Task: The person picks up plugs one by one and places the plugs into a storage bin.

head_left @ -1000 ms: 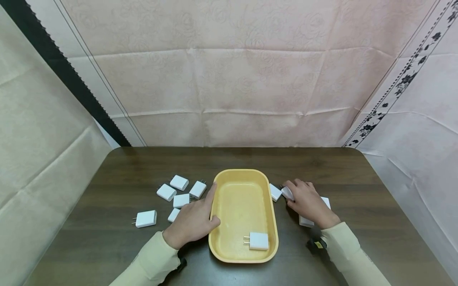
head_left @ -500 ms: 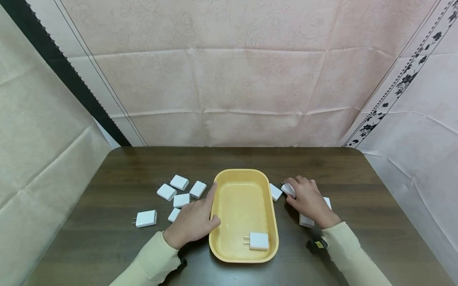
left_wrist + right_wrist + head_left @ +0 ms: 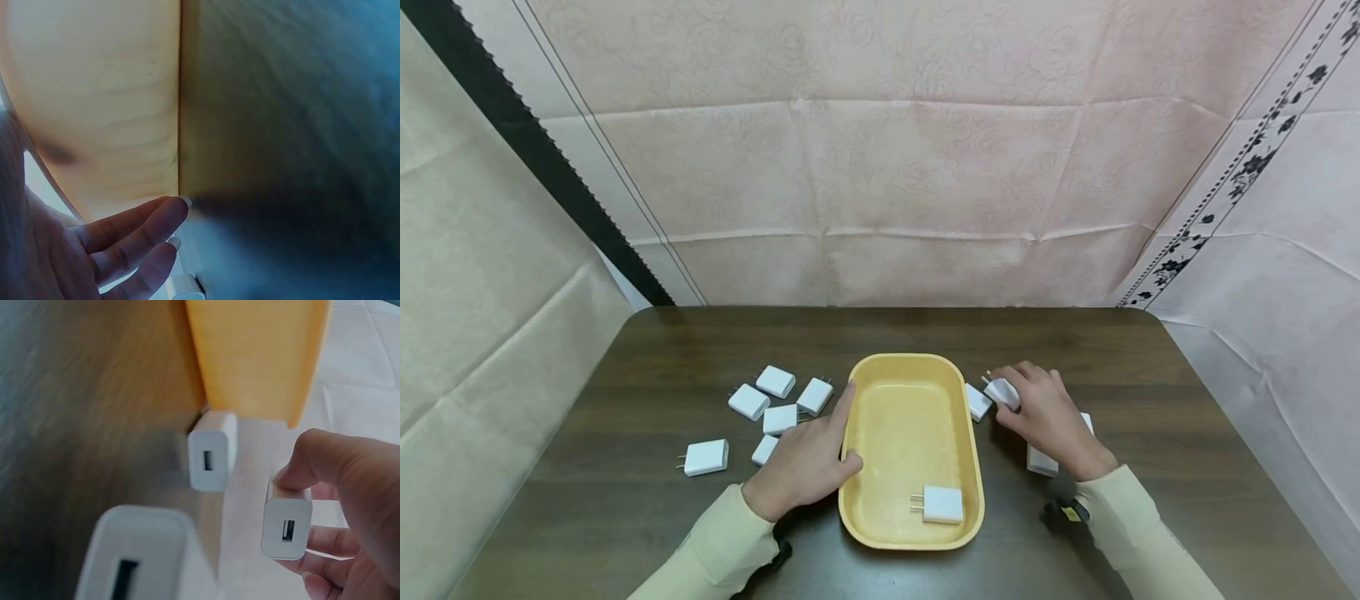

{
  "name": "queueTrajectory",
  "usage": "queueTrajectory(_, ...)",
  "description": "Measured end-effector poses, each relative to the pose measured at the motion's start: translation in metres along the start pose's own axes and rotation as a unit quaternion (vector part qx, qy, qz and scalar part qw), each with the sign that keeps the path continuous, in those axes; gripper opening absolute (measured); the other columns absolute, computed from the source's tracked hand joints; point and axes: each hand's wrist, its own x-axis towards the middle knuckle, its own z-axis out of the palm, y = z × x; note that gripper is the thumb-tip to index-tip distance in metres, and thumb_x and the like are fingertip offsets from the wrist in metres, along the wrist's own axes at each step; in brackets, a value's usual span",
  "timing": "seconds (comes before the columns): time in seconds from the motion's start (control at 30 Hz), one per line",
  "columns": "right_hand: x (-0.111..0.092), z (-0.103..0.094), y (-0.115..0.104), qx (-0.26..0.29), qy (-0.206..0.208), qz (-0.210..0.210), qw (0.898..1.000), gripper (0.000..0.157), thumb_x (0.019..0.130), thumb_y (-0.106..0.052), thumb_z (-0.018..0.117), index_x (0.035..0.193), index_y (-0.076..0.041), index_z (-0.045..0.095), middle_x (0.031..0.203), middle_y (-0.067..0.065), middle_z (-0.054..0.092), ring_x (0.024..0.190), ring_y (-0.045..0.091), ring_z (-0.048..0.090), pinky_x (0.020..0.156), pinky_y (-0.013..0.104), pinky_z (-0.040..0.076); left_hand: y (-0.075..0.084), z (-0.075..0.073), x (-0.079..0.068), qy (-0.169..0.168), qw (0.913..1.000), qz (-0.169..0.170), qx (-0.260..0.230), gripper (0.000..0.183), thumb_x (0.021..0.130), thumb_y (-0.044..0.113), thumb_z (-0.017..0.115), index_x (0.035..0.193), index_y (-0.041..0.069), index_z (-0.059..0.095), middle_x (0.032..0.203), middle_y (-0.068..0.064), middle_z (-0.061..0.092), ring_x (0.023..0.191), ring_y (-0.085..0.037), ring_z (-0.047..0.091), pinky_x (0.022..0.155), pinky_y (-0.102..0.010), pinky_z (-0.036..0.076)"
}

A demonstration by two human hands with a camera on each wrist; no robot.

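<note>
In the head view my right hand (image 3: 1047, 415) pinches a white USB wall charger (image 3: 1002, 393) right of the yellow tray (image 3: 910, 546), its prongs pointing up and left. The right wrist view shows that charger (image 3: 287, 529) between thumb and fingers, its USB port facing the camera. Another charger (image 3: 977, 403) lies against the tray's right side. My left hand (image 3: 805, 462) rests at the tray's left wall, index finger straight along the rim and thumb over it. Inside the tray, near its front right, lies one charger (image 3: 942, 505).
Several chargers lie left of the tray, among them a lone charger (image 3: 706, 457) set apart. Beneath my right wrist a charger (image 3: 1042, 461) is partly hidden. The brown table (image 3: 625, 533) meets pale cloth (image 3: 925, 208) at its back.
My right hand has lifted the charger slightly off the table, and its prongs have turned into view. The left hand and tray stay put.
</note>
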Motion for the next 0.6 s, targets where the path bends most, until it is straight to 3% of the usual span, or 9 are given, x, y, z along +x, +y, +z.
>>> queueTrajectory(0.2,-0.001,-0.010,-0.012,0.022,0.024,-0.020,0.999,0.038,0.081,-0.013,0.073,0.119,-0.009,0.069,0.111,0.010,0.069,0.100,0.027,0.063,0.089,0.046,0.041,0.000,0.000,0.001,0.003,1.0000,0.003,0.001,0.095,0.081,0.030,0.059,0.163,0.009,0.017,0.072,0.010,0.051,0.058,-0.006,0.047,0.051,-0.027,0.037)
queueTrajectory(0.43,-0.006,-0.018,-0.030,0.079,0.032,-0.080,0.993,0.035,0.079,-0.010,0.077,0.113,-0.014,0.071,0.108,0.001,0.067,0.092,0.016,0.060,0.081,0.038,0.038,0.000,-0.001,0.002,-0.003,1.0000,0.001,0.001,0.094,0.082,0.031,0.059,0.163,0.009,0.016,0.070,0.009,0.050,0.058,-0.006,0.048,0.051,-0.026,0.037)
queueTrajectory(0.6,-0.008,-0.023,-0.042,0.087,0.029,-0.105,0.990,0.035,0.079,-0.009,0.078,0.113,-0.016,0.071,0.109,0.000,0.067,0.093,0.013,0.060,0.081,0.040,0.040,-0.001,-0.001,0.000,-0.008,1.0000,-0.001,0.003,0.094,0.083,0.032,0.059,0.163,0.009,0.016,0.069,0.009,0.050,0.057,-0.006,0.047,0.050,-0.026,0.037)
